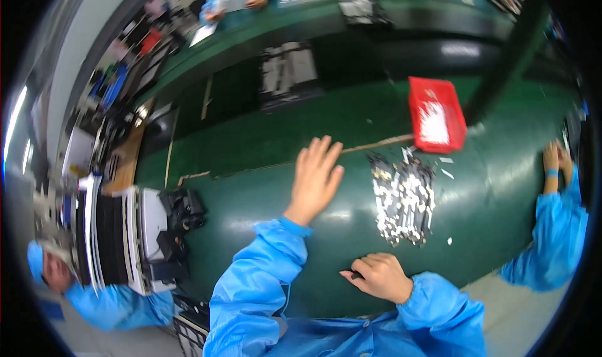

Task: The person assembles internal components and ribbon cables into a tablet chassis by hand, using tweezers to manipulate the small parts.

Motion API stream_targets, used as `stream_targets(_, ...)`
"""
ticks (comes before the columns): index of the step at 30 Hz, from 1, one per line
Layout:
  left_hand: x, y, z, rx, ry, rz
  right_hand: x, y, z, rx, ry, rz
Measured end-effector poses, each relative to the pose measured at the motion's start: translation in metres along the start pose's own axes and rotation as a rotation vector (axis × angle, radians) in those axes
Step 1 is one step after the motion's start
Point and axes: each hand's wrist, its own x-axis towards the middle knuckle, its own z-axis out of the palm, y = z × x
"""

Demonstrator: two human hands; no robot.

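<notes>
My left hand [315,180] is stretched forward over the green table [263,222], palm down with its fingers spread; nothing is in it. Whether it touches the tabletop I cannot tell. Close to the table's near edge, my right hand [380,277] is curled closed, thumb pointing left. A small dark bit shows between its thumb and fingers, too small to name. Beyond that hand lies a pile of small black and white strip-like parts [404,197]. Several loose white scraps lie beside the pile.
Behind the pile stands a red bin [456,115] holding white pieces. At left are a stack of black and white panels [113,238] and black objects [179,231]. Flat light pieces [290,68] lie farther back. Co-workers in blue are at the left, right [545,238] and far side.
</notes>
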Motion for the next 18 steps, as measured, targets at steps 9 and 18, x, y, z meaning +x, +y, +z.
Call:
stream_targets(9,-0.023,0.010,-0.009,-0.147,0.015,-0.063,0.050,-0.021,0.033,-0.125,-0.276,-0.166)
stream_targets(18,-0.013,0.008,-0.007,-0.475,0.328,-0.180,0.067,-0.011,0.055,-0.072,-0.200,-0.297)
